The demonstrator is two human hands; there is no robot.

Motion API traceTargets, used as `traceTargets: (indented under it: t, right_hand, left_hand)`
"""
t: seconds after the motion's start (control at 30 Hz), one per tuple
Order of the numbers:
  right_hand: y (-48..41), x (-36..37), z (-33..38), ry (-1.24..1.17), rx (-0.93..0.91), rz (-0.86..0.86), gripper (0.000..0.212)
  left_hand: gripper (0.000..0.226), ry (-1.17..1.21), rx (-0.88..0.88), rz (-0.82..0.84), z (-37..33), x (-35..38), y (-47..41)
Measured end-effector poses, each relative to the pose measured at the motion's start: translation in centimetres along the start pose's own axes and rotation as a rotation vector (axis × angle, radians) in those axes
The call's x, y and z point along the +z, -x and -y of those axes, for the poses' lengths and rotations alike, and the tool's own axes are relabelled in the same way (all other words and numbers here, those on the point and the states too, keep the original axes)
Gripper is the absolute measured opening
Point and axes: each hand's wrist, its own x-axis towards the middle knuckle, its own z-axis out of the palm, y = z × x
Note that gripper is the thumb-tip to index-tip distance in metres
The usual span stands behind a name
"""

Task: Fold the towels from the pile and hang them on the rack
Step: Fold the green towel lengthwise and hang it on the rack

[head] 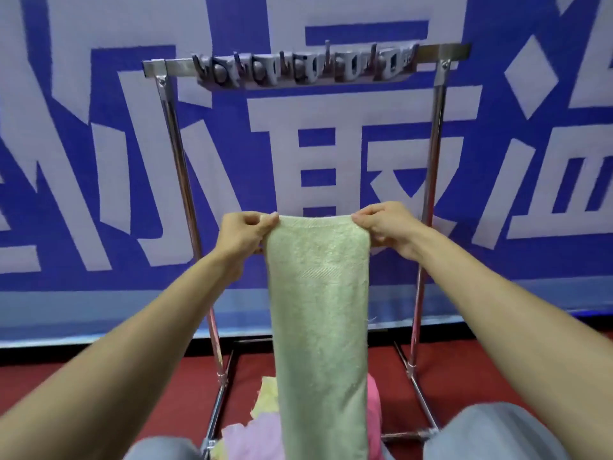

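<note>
Behind my outstretched arms hangs a big blue banner with white block lettering (99, 144), and red carpet floor (464, 370) runs beneath it. My left hand (243, 232) pinches one top corner of a pale green terry towel (320, 310), and my right hand (386, 225) pinches the other, fingers clamped tight on the cloth. It hangs down between my forearms as a long, narrow folded strip. Beyond both hands stands a shiny metal rack (172, 141), its top bar (441, 53) well above my knuckles, with a row of grey clips (305, 69) along it. Below my wrists, near my grey-trousered knees (491, 433), lies a pile of pink, yellow and lilac towels (252, 433).
</note>
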Motion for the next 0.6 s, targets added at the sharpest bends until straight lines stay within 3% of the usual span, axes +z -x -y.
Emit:
traceTargets:
  t: [0.2,0.37,0.5,0.6]
  right_hand:
    - [-0.1,3.1,-9.1,-0.176,0.279,-0.008,0.002]
    - [0.2,5.4,-14.2,-0.311,0.436,0.007,0.013]
    - [0.4,7.2,-16.4,-0.388,0.449,-0.056,0.001]
    - [-0.4,8.5,-16.8,-0.422,0.382,-0.147,0.005]
  left_hand:
    - [0.021,0.472,-0.607,0.005,9.4,2.9,2.7]
    - [0.010,0.552,-0.710,0.001,13.6,3.3,4.4]
    - [0.008,0.744,-0.830,-0.050,14.9,3.3,5.3]
    - [0.005,0.688,-0.702,-0.018,14.4,4.3,4.7]
